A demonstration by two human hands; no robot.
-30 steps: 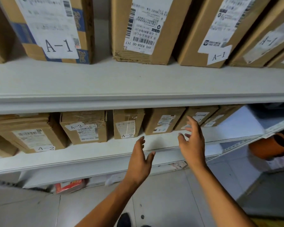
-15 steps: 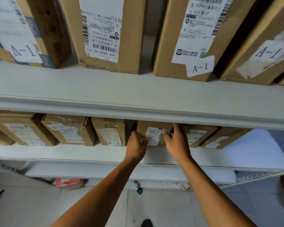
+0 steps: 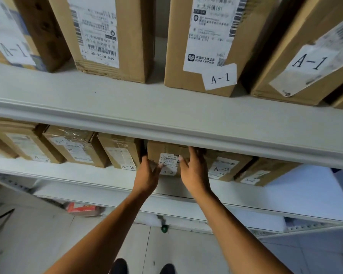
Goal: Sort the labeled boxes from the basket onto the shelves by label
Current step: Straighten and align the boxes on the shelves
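Head view: A-2 box (image 3: 166, 155) between both grips

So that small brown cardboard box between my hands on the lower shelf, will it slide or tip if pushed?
The small brown cardboard box probably slides easily on the smooth white lower shelf. Neighbouring boxes likely limit sideways tipping.

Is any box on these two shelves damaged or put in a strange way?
Yes: the upper-shelf box with the inverted barcode label is crushed and frayed along its bottom edge. The box between both hands shows its A-2 label upside down.
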